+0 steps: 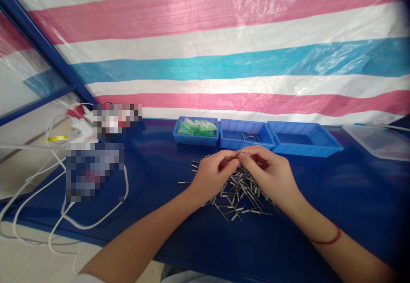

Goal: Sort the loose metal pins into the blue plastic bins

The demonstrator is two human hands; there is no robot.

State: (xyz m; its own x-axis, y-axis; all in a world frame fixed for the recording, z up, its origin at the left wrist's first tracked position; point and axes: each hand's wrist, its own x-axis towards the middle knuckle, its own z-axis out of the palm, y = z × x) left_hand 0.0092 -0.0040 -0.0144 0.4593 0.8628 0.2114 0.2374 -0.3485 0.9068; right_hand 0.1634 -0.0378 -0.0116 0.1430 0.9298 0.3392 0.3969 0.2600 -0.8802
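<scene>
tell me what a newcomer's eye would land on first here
Probably the striped sheet, whose pink, white and blue bands fill the upper view. Next, perhaps, the left hand and right hand, fingertips close together over a heap of metal pins on the table. Beyond them stand three blue bins in a row, green packets in the leftmost.

Silver-grey metal pins [241, 185], blue bins [306, 149], green packets [197, 128], dark-blue tabletop [358, 197], sheeting [224, 67] striped pink, white and turquoise, dark-red wristband [338, 234]
</scene>
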